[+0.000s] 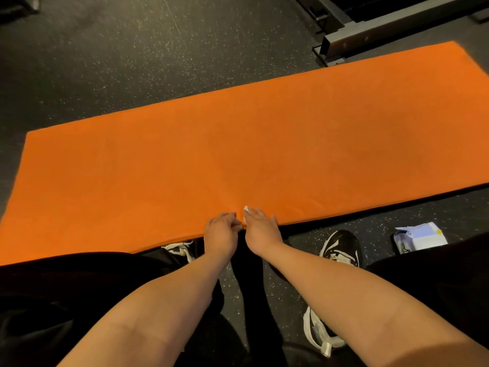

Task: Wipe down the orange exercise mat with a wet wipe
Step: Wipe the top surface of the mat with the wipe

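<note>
**Both hands at the mat's near edge, wipe under the right**

The floor (132,62) is dark rubber, matte and flecked with pale specks. On it the mat (238,144) lies flat: a long orange rectangle with a fine, faintly napped surface and straight edges. It runs slantwise from 8 o'clock to 2 o'clock, fills the middle of the view, and its thin side face shows along the near edge.

At 1 o'clock a grey, box-section metal frame (370,30) stands just beyond the mat's far corner.

Black trousers (79,287) fill the lower left. Two bare forearms reach up from 6 o'clock.

A black shoe (341,247) with white laces stands on the floor at 4 o'clock, near the mat's edge.

Further right, at 3 to 4 o'clock, lies a soft white pack (420,238), its top flap lifted.

The right hand (260,226) lies flat on the mat's near edge, fingers straight and close together, pressing on the wipe (246,210).

The left hand (221,231) is just beside it, touching it, fingers curled; whether they pinch anything cannot be told.

The wipe is white and crumpled, and only a small bit of it shows past the right fingertips.
</note>
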{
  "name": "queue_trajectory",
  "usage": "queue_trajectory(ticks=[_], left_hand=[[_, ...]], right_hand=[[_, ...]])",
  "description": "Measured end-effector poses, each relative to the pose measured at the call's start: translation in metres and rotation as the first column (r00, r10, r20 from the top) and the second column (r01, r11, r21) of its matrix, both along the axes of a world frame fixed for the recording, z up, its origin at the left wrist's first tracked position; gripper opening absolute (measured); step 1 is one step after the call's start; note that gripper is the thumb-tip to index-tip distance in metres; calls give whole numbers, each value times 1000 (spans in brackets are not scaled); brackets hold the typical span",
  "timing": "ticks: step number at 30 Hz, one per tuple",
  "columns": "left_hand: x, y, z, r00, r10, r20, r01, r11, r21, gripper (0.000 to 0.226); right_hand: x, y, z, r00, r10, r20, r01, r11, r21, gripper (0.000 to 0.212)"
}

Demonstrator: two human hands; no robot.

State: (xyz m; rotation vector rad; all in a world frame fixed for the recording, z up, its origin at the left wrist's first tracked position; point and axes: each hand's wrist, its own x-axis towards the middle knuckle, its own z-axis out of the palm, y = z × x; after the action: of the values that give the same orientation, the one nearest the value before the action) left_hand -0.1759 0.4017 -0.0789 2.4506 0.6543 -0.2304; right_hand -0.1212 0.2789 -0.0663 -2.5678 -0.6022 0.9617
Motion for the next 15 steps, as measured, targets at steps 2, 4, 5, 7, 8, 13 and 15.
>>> queue_trajectory(ticks=[2,4,5,7,8,13,15], left_hand=[[-1,0,2,1000,-12,0,12,1000,5,8],[-4,0,2,999,-45,-5,45,999,-1,9],[-5,-1,3,998,-55,-6,55,998,-6,9],[-5,-1,4,998,-63,-2,63,998,-17,8],[-5,0,4,997,-77,7,78,997,-28,7],[-22,17,2,986,-162,-38,164,985,50,30],[-34,27,0,984,-125,-124,142,981,135,42]], right_hand=[[-3,-1,-1,998,56,19,-56,998,34,61],[1,-9,-6,997,69,41,-69,998,3,56],[4,-13,-8,998,38,44,-37,999,-38,54],[10,-17,-8,997,-73,28,76,990,-118,56],[11,-16,-8,993,-118,15,119,982,-144,57],[-7,17,-7,997,14,-70,-21,996,-89,57],[-17,30,-7,984,157,-78,-159,987,-10,54]])
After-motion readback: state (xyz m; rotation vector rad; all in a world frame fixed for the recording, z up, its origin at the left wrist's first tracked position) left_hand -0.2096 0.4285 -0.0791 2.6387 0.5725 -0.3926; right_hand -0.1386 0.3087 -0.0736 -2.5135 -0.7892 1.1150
